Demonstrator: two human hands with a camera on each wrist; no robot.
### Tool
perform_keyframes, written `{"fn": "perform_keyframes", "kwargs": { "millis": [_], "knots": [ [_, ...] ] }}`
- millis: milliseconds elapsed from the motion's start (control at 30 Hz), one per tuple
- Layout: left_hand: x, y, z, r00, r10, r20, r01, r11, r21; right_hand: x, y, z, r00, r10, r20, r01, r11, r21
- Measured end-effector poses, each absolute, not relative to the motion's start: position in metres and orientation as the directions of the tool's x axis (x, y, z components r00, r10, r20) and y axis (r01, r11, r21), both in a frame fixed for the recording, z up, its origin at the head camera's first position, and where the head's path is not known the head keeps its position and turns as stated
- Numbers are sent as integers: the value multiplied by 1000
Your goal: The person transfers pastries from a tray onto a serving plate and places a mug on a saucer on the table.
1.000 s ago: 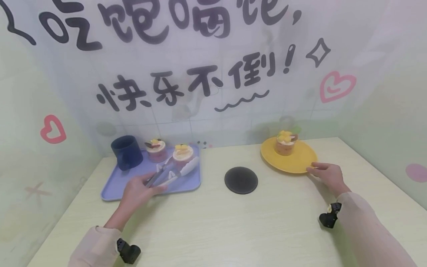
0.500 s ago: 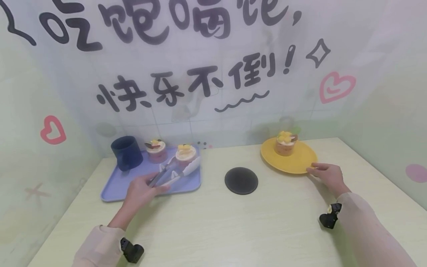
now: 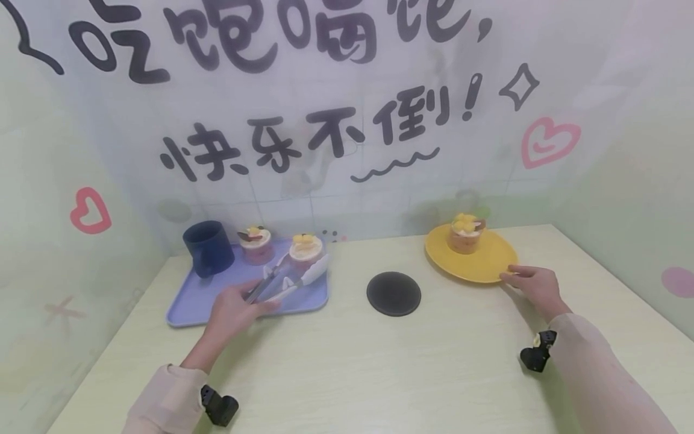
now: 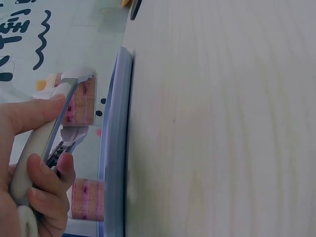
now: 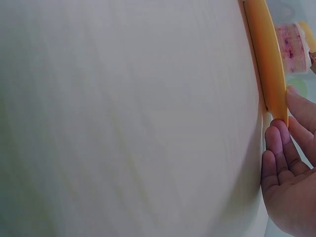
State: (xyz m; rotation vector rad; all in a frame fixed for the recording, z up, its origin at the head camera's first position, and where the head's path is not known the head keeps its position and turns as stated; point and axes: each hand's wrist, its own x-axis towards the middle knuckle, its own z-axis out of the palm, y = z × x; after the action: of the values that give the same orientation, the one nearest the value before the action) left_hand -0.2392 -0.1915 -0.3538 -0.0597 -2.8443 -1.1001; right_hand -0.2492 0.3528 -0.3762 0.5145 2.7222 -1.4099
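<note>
My left hand [image 3: 234,310] grips a pair of tongs [image 4: 47,136] with pale, whitish ends. The tongs' ends lie on either side of a round layered cake [image 3: 305,252] with a cream top and yellow fruit, at the right of the purple-blue tray [image 3: 195,307]. Whether this cake touches the tray I cannot tell. Another small cake [image 3: 256,246] stands behind and left of it. At the far right, my right hand [image 3: 534,286] pinches the rim of a yellow plate [image 5: 266,54] between thumb and fingers. A fruit-topped cake [image 3: 464,235] sits on that plate.
A dark blue mug [image 3: 208,248] stands at the tray's left back. Between tray and plate, a round black coaster [image 3: 393,293] lies on the pale wooden table [image 3: 347,367]. Printed walls close off the back and both sides.
My left hand, the tongs and the cake between their ends have shifted slightly to the right. My right hand keeps its grip on the plate, which stays in place.
</note>
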Motion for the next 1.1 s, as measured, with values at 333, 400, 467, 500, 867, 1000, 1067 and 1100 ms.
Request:
{"fn": "perform_keyframes", "kwargs": {
  "millis": [333,400,467,500,867,1000,1067,1100],
  "knots": [
    [-242,-188,-357,-996,17,93,76,734,675,-248,353,-377,-945,275,-177,304,538,-786],
    [-243,-187,-357,-996,19,91,76,732,677,-248,353,-376,-946,272,-176,302,540,-786],
    [-243,-186,-356,-995,21,94,79,729,680,-249,353,-376,-946,273,-178,303,540,-785],
    [-244,-185,-356,-995,23,94,82,728,681,-249,353,-376,-946,272,-178,303,539,-786],
    [-249,-172,-360,-995,44,92,96,712,695,-251,354,-376,-946,280,-164,297,543,-785],
    [-249,-167,-358,-994,49,102,106,707,700,-250,355,-377,-947,278,-162,295,546,-784],
    [-250,-166,-358,-994,46,102,105,705,701,-250,355,-377,-947,277,-162,294,544,-786],
    [-250,-165,-358,-994,47,101,105,703,703,-250,355,-378,-947,276,-162,293,544,-786]
  ]
}}
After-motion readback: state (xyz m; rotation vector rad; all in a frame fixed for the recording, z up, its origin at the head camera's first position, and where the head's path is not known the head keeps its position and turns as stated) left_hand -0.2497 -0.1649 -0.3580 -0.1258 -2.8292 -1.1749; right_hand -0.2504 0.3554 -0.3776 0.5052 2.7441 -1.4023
